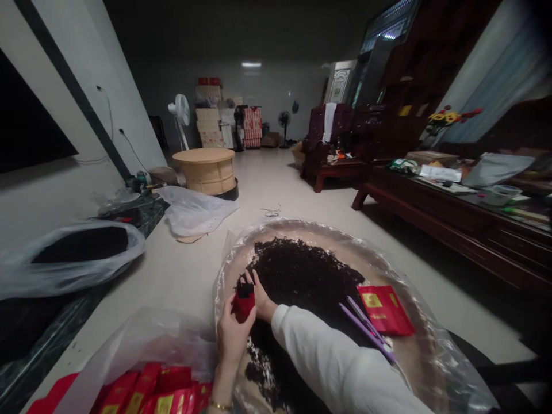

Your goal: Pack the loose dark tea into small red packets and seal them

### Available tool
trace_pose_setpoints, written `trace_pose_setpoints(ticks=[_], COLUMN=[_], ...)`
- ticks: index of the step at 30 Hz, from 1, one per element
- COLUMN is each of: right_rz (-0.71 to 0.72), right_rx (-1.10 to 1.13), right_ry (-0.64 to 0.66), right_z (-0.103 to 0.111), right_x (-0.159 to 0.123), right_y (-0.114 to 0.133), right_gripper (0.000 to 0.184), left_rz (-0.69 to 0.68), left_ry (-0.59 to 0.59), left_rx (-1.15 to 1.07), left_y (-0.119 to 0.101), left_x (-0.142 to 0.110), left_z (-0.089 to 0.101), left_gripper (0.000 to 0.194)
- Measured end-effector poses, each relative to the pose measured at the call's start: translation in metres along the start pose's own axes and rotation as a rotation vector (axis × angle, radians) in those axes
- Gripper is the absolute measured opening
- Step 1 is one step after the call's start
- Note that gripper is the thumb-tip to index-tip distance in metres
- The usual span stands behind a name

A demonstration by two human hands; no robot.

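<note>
My left hand (235,330) is closed around a small red pouch (244,306), held upright over the near left part of a round, plastic-lined tray (414,282). Dark loose leaves, which look like dried tea, show at the pouch's mouth. Close behind the pouch is my right hand (263,300), its fingers curved around some of the dark leaves at that mouth; the pouch partly hides them. A broad heap of the dark tea leaves (306,276) covers much of the tray. On the tray's right side lie flat red pouches (386,310) with gold labels and a purple hair straightener (366,328).
A clear plastic bag (172,328) with several red packets (149,385) stands at the lower left. Another plastic bag (133,244) holds dark material. Beyond are a round drum-shaped table (207,172), plastic sheeting (194,210) and a low wooden table (431,218).
</note>
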State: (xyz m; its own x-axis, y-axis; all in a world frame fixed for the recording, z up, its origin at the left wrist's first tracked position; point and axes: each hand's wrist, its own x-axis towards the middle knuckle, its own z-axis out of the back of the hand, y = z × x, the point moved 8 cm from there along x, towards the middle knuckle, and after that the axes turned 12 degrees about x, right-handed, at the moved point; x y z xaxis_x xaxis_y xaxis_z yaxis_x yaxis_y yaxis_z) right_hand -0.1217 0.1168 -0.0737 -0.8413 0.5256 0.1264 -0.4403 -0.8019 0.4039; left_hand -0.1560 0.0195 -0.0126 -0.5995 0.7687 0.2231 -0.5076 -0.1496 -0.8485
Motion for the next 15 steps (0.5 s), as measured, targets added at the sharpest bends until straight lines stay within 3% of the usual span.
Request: trace_pose_setpoints(ticks=[3, 6, 11, 15], right_rz=[-0.093, -0.101, -0.170, -0.162], right_rx=[-0.175, -0.253, -0.332, -0.261], right_ry=[0.051, 0.058, -0.015, -0.089], right_z=[0.022, 0.052, 0.109, 0.129], right_x=[0.002, -0.016, -0.079, -0.133], right_y=[-0.016, -0.024, -0.044, -0.055], right_gripper=[0.027, 0.022, 0.022, 0.019], left_rz=[-0.015, -0.038, -0.058, -0.098], left_ry=[0.002, 0.013, 0.065, 0.118], left_rx=[-0.014, -0.036, -0.036, -0.024], left_y=[-0.006, -0.013, -0.021, -0.034], left_x=[0.000, -0.002, -0.010, -0.017], left_z=[0.000, -0.004, -0.019, -0.036], left_gripper=[0.052, 0.052, 0.052, 0.054])
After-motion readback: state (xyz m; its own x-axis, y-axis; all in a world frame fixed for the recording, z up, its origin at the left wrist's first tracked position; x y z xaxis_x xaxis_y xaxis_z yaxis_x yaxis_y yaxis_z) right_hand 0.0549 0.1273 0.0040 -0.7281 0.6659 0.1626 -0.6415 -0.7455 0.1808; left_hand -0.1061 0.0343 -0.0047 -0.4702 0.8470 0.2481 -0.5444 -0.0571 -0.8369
